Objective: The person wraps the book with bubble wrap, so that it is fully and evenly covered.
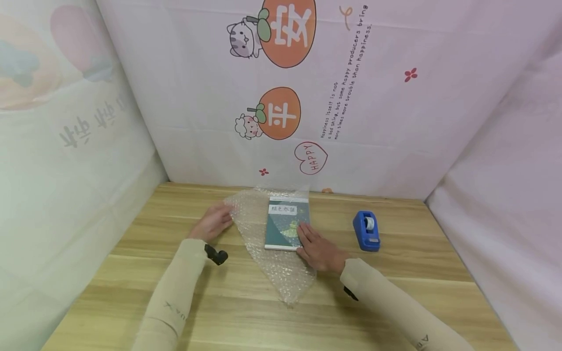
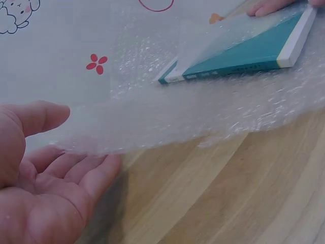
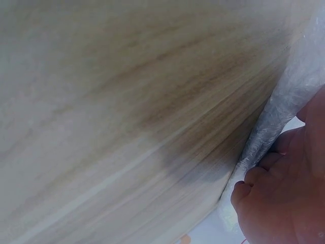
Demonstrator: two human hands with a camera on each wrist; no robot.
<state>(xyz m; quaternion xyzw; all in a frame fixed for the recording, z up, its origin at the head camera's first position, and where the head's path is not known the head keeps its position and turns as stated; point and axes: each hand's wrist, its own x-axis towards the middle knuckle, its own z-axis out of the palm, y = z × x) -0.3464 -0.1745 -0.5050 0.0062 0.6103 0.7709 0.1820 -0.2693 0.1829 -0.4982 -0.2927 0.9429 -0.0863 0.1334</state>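
A teal book [image 1: 285, 224] with white bands lies on a sheet of bubble wrap [image 1: 254, 229], part of which covers its right side. My right hand [image 1: 322, 251] rests with its fingers over that covered side, pressing the wrap against the book. At the wrap's left corner is my left hand [image 1: 212, 222]. The left wrist view shows this hand's fingers [image 2: 76, 170] under the wrap's edge, the thumb held apart above them. In the right wrist view, bubble wrap [image 3: 269, 127] runs beside the right hand [image 3: 284, 198], and the book is hidden.
To the right of the book stands a blue tape dispenser [image 1: 367, 231] with a roll of clear tape. Everything lies on a wood-grain table [image 1: 237, 302]. Printed white cloth [image 1: 197, 97] hangs behind the table and along both sides.
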